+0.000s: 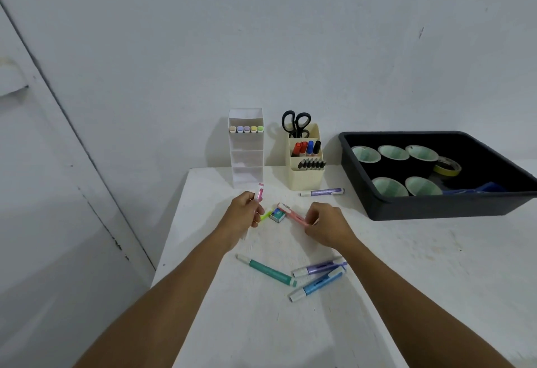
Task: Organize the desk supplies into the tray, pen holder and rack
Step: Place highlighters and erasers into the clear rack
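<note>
- Grip: my left hand (244,213) pinches pink highlighter (259,193) just in front of rack (246,146).
- My right hand (327,226) pinches coral highlighter (291,213), front-right of rack.
- Risk: loose two-handed pinches, either pen may slip or miss rack slot.

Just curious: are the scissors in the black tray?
No, the scissors stand in the pen holder, outside the tray.

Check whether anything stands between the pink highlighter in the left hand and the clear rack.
Nothing visible does. The left hand holds the pink highlighter just in front of the clear rack, only bare table between them; the cream pen holder stands aside.
</note>
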